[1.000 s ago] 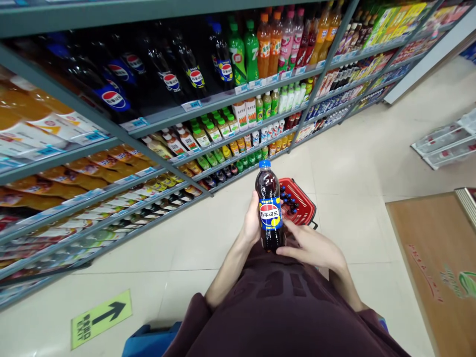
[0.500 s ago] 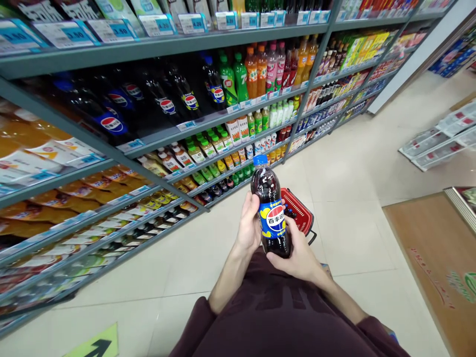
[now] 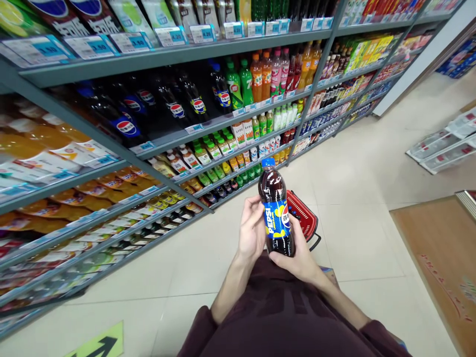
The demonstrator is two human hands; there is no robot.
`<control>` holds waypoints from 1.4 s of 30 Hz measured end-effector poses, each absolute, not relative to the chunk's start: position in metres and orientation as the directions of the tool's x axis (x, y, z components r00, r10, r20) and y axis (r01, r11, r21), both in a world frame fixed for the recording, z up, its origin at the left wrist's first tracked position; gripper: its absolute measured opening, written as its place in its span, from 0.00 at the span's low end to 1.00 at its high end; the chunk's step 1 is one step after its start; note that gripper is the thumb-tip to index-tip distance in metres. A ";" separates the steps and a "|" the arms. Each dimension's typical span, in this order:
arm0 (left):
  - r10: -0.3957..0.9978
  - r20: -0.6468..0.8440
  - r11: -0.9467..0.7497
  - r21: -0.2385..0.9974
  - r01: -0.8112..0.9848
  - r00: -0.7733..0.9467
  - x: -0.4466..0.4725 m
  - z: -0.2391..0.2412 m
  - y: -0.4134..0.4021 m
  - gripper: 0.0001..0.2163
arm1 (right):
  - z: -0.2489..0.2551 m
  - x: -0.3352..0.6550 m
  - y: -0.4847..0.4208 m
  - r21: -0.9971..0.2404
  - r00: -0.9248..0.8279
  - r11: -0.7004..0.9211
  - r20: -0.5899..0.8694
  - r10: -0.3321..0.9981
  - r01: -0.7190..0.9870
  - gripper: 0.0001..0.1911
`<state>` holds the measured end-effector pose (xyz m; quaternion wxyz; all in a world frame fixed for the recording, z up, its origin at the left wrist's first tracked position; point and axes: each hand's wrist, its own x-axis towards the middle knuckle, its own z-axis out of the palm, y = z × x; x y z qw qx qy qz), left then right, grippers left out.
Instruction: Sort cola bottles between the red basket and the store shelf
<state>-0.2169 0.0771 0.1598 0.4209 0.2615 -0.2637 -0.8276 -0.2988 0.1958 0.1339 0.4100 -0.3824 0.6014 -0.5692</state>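
A dark cola bottle (image 3: 276, 218) with a blue cap and a blue-and-yellow Pepsi label is held upright in front of my body. My right hand (image 3: 299, 253) wraps round its lower right side, the thumb across the front near the base. On the other side, my left hand (image 3: 252, 228) has its bent fingers against the label's left edge. Part of the fingers of both hands is hidden behind the bottle. Below and behind the bottle, a red shopping basket (image 3: 310, 218) with a black handle stands on the floor, with some dark items in it.
Shelves of drinks (image 3: 178, 139) run along the left and away ahead, with several cola bottles (image 3: 126, 126) lying or standing on one. A wire rack (image 3: 442, 144) and a brown board-like surface (image 3: 431, 258) are at the right. A green arrow sticker (image 3: 100, 342) marks the floor.
The bottle has turned in my hands, so the label now shows the PEPSI lettering and the round logo sits at its right edge. The shelves have shifted slightly right and down in view.
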 end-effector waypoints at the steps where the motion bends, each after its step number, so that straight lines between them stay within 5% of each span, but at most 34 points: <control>1: -0.834 -0.208 -0.504 0.664 0.552 -0.511 -0.215 0.160 0.078 0.15 | 0.135 -0.298 0.196 -0.998 -0.370 0.064 -0.063 -0.927 0.010 0.49; 21: -0.859 -0.087 -0.372 0.783 0.498 -0.505 -0.200 0.147 0.088 0.20 | 0.123 -0.289 0.199 -0.994 -0.353 0.106 -0.113 -0.929 0.037 0.49; 42: -0.744 0.158 -0.229 0.853 0.469 -0.649 -0.198 0.137 0.087 0.36 | 0.126 -0.294 0.198 -0.992 -0.340 0.082 -0.109 -0.934 0.094 0.36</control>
